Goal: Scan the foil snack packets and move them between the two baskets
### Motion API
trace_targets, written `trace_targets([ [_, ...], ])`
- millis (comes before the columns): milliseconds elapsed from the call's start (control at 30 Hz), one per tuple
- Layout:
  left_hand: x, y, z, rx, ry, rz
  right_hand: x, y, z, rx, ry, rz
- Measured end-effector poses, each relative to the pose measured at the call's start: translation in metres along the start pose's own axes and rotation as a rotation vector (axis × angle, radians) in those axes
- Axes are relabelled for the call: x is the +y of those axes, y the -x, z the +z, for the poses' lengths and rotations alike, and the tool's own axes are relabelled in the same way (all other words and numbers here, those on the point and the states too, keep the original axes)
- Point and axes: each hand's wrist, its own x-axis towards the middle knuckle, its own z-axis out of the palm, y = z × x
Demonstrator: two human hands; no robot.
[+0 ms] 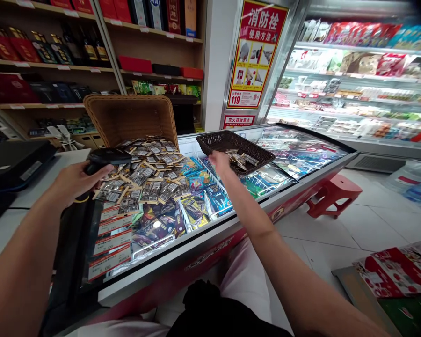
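two trouser legs (pixel 247 276) come close to the freezer (pixel 168 256), probably so both arms can reach across its glass top. red-edged price labels (pixel 108 248) lie at its near left end, seemingly for the bright frozen packs (pixel 193 210) that show below the glass. the left hand (pixel 77 180) is wrapped round a black scanner (pixel 110 157), its head level at the edge of the packets (pixel 154 178), a hold that would suit aiming. the packets lie loose in a heap on the glass, spread from the mouth of a wicker basket (pixel 133 112); it is tipped with its opening toward the person, likely why they fan out within reach. the right hand (pixel 220 163) is at the left edge of a dark basket (pixel 238 140), fingers bent; whether they pinch a packet or the rim, i cannot tell. a few packets lie in that basket, its low walls perhaps keeping them apart from the heap. farther off, a red stool (pixel 337 192) stands beside the freezer. brown shelves (pixel 147 49), a red poster (pixel 257 56) and a lit fridge (pixel 358 141) line the back.
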Motion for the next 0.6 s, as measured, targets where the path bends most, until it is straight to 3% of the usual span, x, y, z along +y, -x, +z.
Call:
trace_targets([
  [133,-0.006,0.003,0.027,0.032,0.030,0.077,0.060,0.072,0.031,-0.476,0.878,-0.283],
  [233,-0.013,0.013,0.051,0.029,0.088,0.126,0.087,0.116,0.048,-0.596,1.324,-0.487],
  [367,-0.015,0.020,0.066,-0.008,0.101,0.195,0.092,0.138,0.057,-0.657,1.511,-0.545],
  [600,-0.016,0.022,0.071,-0.011,0.151,0.184,0.086,0.135,0.065,-0.686,1.500,-0.323],
])
